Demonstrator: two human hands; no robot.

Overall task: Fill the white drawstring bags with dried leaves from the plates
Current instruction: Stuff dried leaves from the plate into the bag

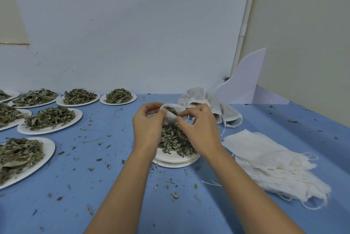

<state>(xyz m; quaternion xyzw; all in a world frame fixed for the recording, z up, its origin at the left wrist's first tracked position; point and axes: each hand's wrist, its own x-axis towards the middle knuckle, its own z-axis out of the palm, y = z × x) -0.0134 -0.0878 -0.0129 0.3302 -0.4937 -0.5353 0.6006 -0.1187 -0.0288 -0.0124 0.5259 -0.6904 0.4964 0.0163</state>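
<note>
I am watching two hands holding a small white bag (171, 113) over a plate (176, 159) of dried leaves (173, 142). The left hand (148, 126) is pinching one side of its mouth and the right hand (199, 129) is pinching the other. Some leaves are sitting inside. Filled bags (210, 105) are lying behind, empty bags (274, 160) are lying in a pile on the right, and more leaf plates (47, 131) are sitting on the left.

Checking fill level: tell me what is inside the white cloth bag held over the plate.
Dried green leaves show in the open mouth of the white cloth bag. The left hand and right hand pinch its rim; cloth hides how deep they go.
</note>
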